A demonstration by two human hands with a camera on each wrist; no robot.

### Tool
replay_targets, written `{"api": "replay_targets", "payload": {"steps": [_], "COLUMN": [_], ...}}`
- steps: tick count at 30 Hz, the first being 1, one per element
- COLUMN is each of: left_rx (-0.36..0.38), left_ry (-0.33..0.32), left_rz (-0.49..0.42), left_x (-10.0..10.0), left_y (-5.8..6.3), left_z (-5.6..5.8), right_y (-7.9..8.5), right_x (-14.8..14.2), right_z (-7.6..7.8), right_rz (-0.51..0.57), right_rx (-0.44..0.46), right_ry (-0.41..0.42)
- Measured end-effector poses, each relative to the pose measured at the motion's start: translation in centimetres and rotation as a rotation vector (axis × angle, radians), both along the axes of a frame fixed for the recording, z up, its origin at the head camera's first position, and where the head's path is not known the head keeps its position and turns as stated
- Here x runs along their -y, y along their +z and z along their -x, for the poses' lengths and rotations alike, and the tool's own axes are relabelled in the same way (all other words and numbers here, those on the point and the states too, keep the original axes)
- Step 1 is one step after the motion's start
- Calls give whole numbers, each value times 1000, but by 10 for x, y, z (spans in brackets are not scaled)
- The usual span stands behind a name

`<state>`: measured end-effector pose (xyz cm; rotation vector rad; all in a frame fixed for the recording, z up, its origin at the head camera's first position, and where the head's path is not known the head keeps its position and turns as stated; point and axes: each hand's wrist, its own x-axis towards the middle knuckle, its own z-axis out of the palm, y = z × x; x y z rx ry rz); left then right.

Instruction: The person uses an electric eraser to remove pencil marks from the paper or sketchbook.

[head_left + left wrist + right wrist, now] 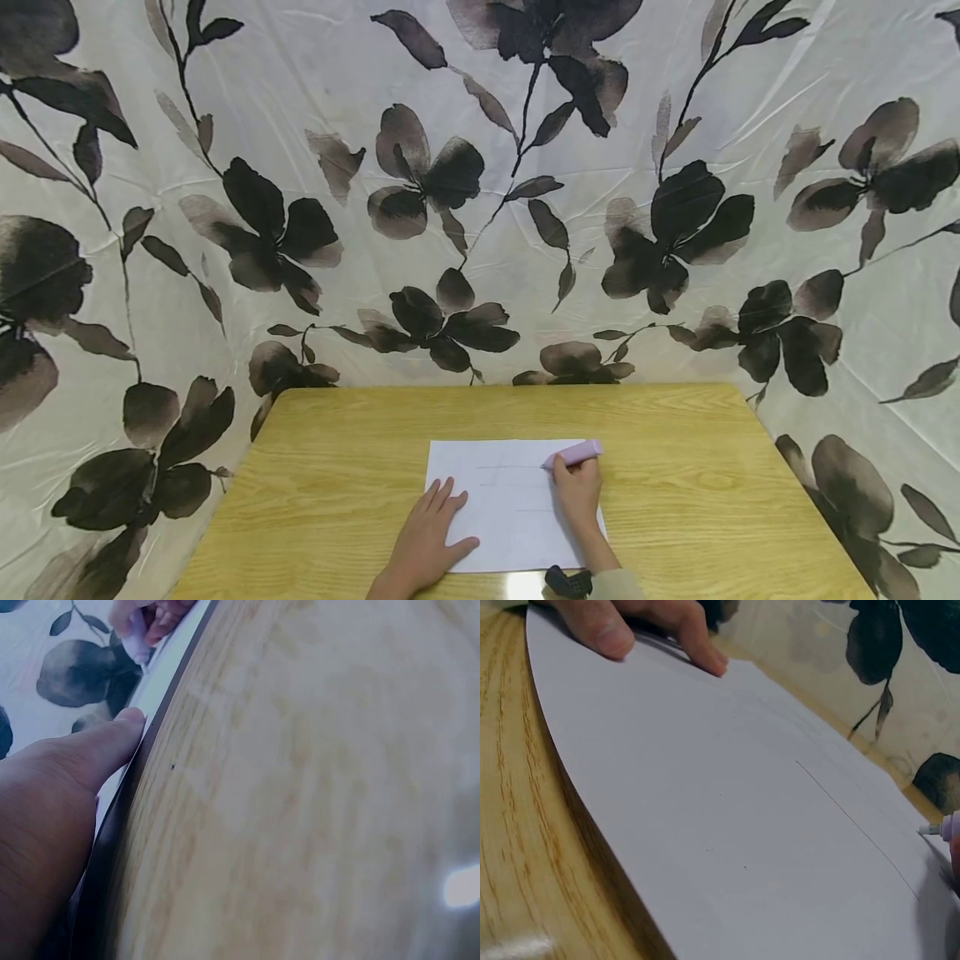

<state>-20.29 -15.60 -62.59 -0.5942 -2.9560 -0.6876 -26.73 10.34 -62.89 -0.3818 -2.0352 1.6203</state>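
A white sheet of paper (498, 533) with a few thin dark ruled lines lies on the table. My right hand (579, 492) pinches a lilac correction pen (577, 452) with a thick barrel. Its narrow pale tip (930, 829) meets the sheet near the right end of the top line. My left hand (427, 537) rests on the paper's left side, fingers spread and thumb pointing inward. In the right wrist view, one long thin line crosses the sheet, and fingertips of the left hand (615, 637) press its far edge.
The wooden table (337, 467) has rounded far corners. Behind it and along both sides hangs a white cloth (540, 250) with dark flowers. A black band (567, 582) sits at the right wrist, below a pale sleeve (617, 585).
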Motion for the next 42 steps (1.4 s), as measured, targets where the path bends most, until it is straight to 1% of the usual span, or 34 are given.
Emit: {"api": "replay_targets", "payload": {"steps": [4,9,11,15,18,23,26,30,32,36,42], "left_rx": [-7,-37,-48,-83,-95,-89,-76,-35,-27,-27,-14], "left_ry": [5,5,4,4,1,-24,-22,-11,-9,-6,-2], "left_rz": [-2,-10,-13,-19,-10,3,8,28,38,44,37], "left_x": [2,5,6,8,7,3,2,1,2,1,0], "left_y": [1,2,2,1,0,-3,-2,-1,-1,-1,2], "left_z": [-2,-4,-5,-6,-4,-4,-4,-2,-1,-1,-1], "right_y": [-3,-6,-4,0,0,-8,-8,-5,-4,-3,-5], "right_x": [2,5,8,15,16,11,8,8,10,10,8], "right_z": [0,1,1,4,6,3,1,3,3,3,5], "right_rz": [2,45,65,134,138,74,42,29,24,3,-15], "right_rx": [18,19,10,-9,-7,14,22,-4,-18,-15,4], "right_ry": [19,-21,-24,52,73,-4,-32,-58,-59,-47,1]}}
